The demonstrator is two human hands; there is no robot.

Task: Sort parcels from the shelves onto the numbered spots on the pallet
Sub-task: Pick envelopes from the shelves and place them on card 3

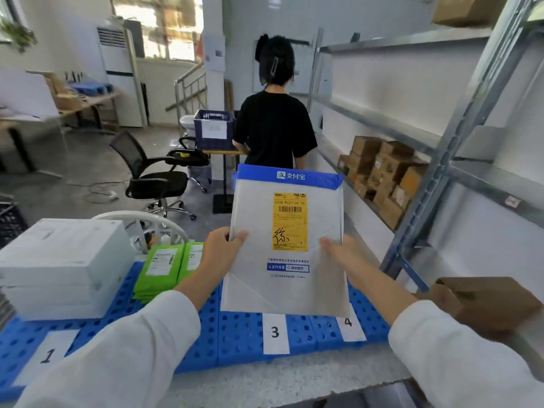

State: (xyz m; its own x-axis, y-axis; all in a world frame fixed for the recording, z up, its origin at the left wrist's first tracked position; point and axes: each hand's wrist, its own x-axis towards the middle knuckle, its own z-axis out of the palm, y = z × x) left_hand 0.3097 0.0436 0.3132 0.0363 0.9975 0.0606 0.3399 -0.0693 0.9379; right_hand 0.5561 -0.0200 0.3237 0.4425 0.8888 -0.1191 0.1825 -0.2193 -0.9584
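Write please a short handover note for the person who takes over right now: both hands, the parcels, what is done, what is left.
Left hand: grips the mailer at its left edge.
Right hand: grips its right edge.
The mailer is held upright above the pallet, over labels 3 and 4.
Done: white boxes are stacked behind label 1, with green parcels beside them.
Left: set the mailer down; I cannot read its spot number. Brown boxes wait on the shelf.
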